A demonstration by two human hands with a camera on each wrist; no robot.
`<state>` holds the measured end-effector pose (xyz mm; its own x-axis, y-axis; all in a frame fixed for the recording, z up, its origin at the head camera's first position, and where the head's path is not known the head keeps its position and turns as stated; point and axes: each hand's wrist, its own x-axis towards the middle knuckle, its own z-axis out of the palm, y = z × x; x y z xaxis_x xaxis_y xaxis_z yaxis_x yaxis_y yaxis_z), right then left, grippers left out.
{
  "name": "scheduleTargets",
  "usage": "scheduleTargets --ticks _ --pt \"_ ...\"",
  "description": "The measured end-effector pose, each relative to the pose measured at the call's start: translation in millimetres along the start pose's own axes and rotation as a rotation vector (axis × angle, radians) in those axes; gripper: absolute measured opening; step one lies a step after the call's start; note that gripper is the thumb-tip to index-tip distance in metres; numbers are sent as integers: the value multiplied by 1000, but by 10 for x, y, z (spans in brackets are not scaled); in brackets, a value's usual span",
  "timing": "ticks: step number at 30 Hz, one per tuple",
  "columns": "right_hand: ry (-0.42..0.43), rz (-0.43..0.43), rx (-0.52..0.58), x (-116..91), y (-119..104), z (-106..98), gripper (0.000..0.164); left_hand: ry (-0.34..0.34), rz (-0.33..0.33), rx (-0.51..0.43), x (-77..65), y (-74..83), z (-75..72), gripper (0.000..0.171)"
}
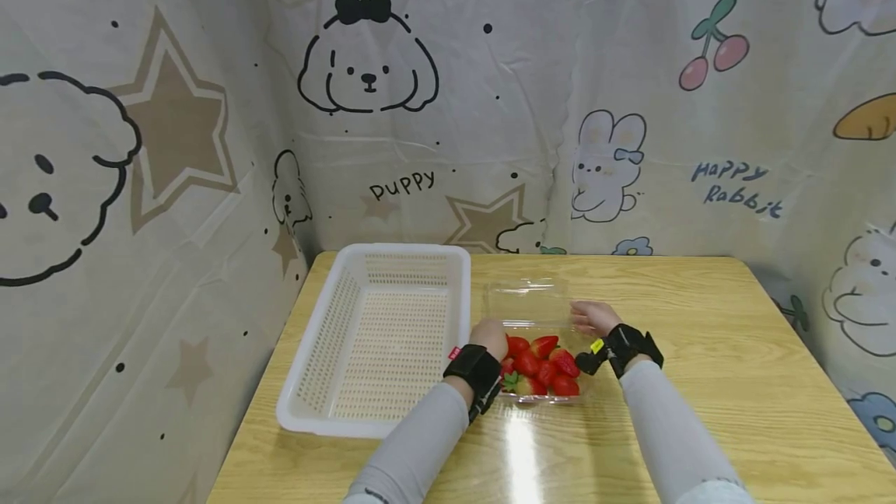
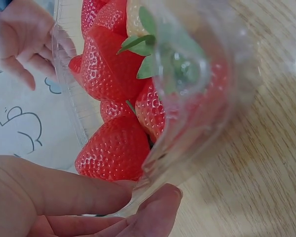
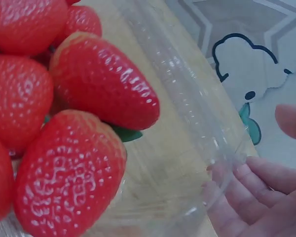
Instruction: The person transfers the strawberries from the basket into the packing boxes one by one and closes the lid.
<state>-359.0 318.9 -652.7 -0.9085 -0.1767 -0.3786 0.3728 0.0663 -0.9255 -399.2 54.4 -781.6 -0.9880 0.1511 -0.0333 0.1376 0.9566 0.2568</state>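
A clear plastic box (image 1: pixel 578 398) holds several red strawberries (image 1: pixel 544 368), some with green leaves, and its see-through lid (image 1: pixel 526 303) lies folded back behind it. At the box's left side, my left hand (image 1: pixel 491 337) pinches the wall; in the left wrist view its fingers (image 2: pixel 84 192) come together on the plastic, close beside a strawberry (image 2: pixel 113 150). My right hand (image 1: pixel 593 317) is at the far right corner of the box. The right wrist view has its fingers (image 3: pixel 237 197) extended, with their tips at the clear edge and the thumb held apart.
A white perforated basket (image 1: pixel 458 263) stands left of the box, its right rim close to my left wrist. Both are on a light wooden table (image 1: pixel 700 379). A cartoon-printed curtain (image 1: pixel 448 99) hangs behind the table and along its sides.
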Motion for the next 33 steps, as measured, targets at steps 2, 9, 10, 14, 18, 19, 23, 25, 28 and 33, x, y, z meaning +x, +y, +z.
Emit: scheduleTargets --ticks 2,9,10,14,18,19,23,25,28,33 --pt "-21 -32 53 -210 -175 116 51 25 26 -2 -188 74 -281 4" --pt "121 -47 22 -1127 -1023 698 60 35 68 7 -377 149 -575 9" --pt "116 -54 21 -1161 -1054 701 61 68 80 30 -204 65 -286 8" --pt "90 -83 10 -1221 -1100 689 62 39 54 17 324 -156 510 5" --pt "83 -111 2 -1276 -1137 678 57 40 60 -7 297 -162 496 5" --pt "87 -122 8 -1291 -1156 676 55 52 70 -3 244 -143 420 6" --pt "108 -179 41 -1382 -1270 678 43 67 97 1 -35 -32 5 9" --pt "124 -208 48 -1456 -1340 698 39 75 95 -15 -207 37 -248 7" --pt "163 -238 9 -1576 -1425 747 37 91 109 -41 -443 120 -578 6" --pt "250 -315 -155 -1735 -1370 837 46 163 187 -43 -708 165 -820 5"
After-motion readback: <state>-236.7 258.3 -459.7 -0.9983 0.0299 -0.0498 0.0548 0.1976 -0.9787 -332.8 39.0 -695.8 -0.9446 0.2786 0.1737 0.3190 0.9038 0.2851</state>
